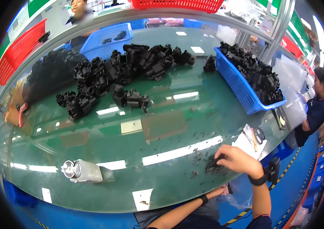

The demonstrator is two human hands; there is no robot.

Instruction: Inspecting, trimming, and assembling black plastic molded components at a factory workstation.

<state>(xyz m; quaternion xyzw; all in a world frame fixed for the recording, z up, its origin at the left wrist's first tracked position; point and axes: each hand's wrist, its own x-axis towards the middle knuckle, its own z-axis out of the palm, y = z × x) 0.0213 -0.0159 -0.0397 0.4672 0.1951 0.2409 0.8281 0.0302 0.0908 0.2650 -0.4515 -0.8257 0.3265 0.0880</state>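
Observation:
My right hand (237, 160), with a black watch on its wrist, rests at the table's near right edge. Its fingers are curled down onto a small heap of black scraps (210, 167). More crumbs of the same stuff lie scattered around the heap on the green glass-topped table (162, 129). My left hand (220, 190) is just below the table edge, under the heap, and mostly hidden by the edge. It is next to a clear plastic bag (235, 199). A black band sits on the left wrist.
A long pile of black plastic parts (124, 70) lies mid-table. On the right stands a blue basket (242, 91) full of them. Scissors (256, 136) lie on white paper, and a silver-white device (81, 171) sits near left. Red and blue baskets stand behind. A person (316, 112) works at the right.

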